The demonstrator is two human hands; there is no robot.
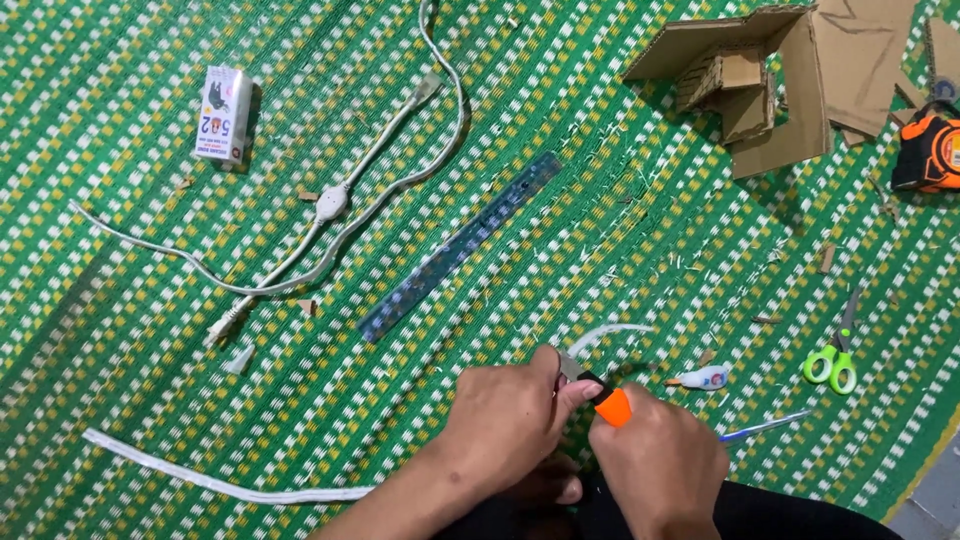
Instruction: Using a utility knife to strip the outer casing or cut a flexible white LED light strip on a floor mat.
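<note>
My left hand [510, 420] pinches a short curved piece of white strip [605, 332] near its end, low in the middle of the view. Right beside it, my right hand [660, 465] grips an orange-handled cutter [612, 406] whose metal blade [572, 368] rests against that strip at my left fingertips. Both hands are close together over the green woven mat [120, 300].
A blue transparent ruler [460, 245] lies diagonally above the hands. A white cable with an inline switch [330, 203], a small white box [222, 113], a long white strip [200, 480], green-handled scissors [835, 360], a pen [765, 427], cardboard pieces [770, 80] and an orange tape measure [930, 150] surround them.
</note>
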